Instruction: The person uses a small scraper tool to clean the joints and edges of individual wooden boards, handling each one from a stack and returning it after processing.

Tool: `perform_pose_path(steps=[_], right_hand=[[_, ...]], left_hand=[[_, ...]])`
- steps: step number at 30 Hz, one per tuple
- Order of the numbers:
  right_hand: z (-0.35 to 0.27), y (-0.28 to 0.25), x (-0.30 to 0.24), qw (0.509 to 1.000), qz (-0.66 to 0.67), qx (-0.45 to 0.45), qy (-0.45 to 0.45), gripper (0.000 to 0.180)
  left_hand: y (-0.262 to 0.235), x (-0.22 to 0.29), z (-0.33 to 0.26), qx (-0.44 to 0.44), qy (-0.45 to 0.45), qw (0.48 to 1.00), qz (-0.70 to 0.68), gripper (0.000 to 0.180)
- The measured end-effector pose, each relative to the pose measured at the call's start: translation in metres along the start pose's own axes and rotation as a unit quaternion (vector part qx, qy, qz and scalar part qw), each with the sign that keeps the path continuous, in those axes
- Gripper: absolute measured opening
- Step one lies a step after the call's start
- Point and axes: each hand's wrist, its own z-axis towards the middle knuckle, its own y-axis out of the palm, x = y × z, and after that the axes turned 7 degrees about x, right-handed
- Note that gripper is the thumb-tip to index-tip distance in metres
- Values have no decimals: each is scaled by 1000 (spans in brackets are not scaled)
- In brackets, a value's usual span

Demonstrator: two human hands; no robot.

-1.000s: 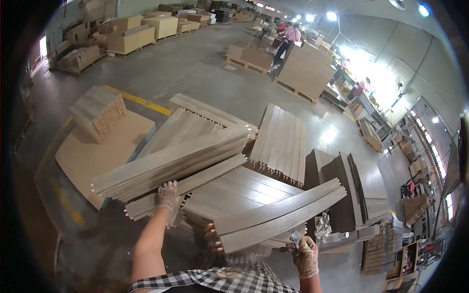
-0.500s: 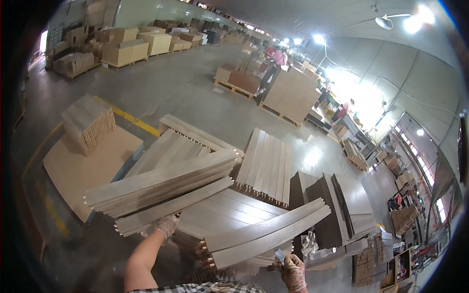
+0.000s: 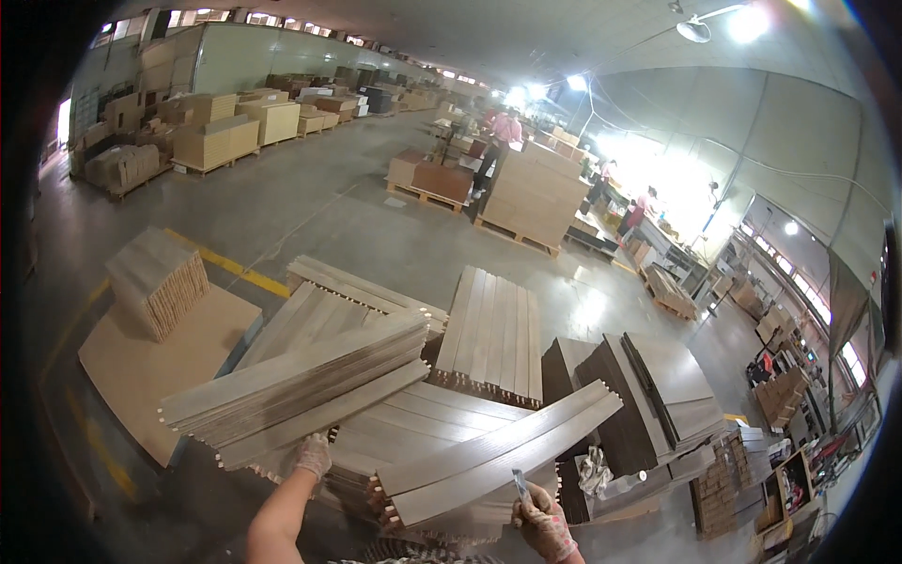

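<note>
My left hand [image 3: 313, 455], in a patterned pale glove, is closed on the lower edge of a long grey-brown wooden board [image 3: 329, 409]. That board lies along the near side of a slanting stack of similar boards [image 3: 301, 362], with light dowel-like pegs on the ends. My right hand [image 3: 547, 526], gloved too, grips a small flat-bladed tool [image 3: 520, 483], its blade pointing up. The tool is in front of the near edge of a second slanting board stack [image 3: 498, 456], which also has pegged ends. Whether the blade touches a board I cannot tell.
Beneath lie wider layers of boards [image 3: 423, 418], with another stack [image 3: 490, 329] behind. Dark panels [image 3: 672, 385] stand at right, beside a crumpled plastic bag [image 3: 594, 473] and clear bottle [image 3: 625, 484]. At left, a board block [image 3: 160, 282] sits on a brown sheet [image 3: 122, 357]. People work farther off.
The view has tilted and shifted slightly. My right hand has turned the flat-bladed tool more upright. My left hand stays at the board's lower edge.
</note>
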Motion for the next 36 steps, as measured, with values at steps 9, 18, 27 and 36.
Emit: perform_pose_path(steps=[9, 18, 27, 36], right_hand=[[8, 107, 9, 826, -245, -503, -73, 42], [-54, 154, -72, 548, -166, -812, 113, 66], [-65, 130, -163, 507, -176, -820, 198, 51], [-123, 136, -137, 491, 18, -844, 215, 25]], left_hand=[[-71, 25, 19, -22, 198, 979, -38, 23], [-190, 73, -29, 12, 193, 981, 3, 21], [-215, 111, -73, 116, 161, 974, -108, 17], [-242, 184, -89, 129, 131, 923, -337, 22]])
